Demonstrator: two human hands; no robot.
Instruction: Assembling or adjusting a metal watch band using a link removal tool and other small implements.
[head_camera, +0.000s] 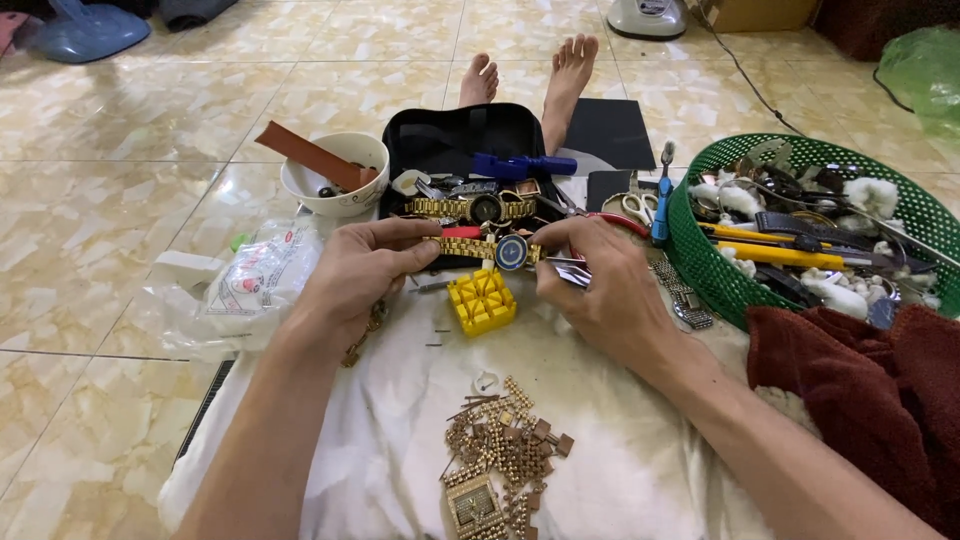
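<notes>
two hands: left hand (360, 265), right hand (590, 275) pinch gold metal-link watch (495, 250), dial seemingly blue.

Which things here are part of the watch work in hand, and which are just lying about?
In use: left hand, right hand, gold watch, yellow block.
Lying about: second gold watch, green basket, white bowl, loose gold links, scissors.
</notes>
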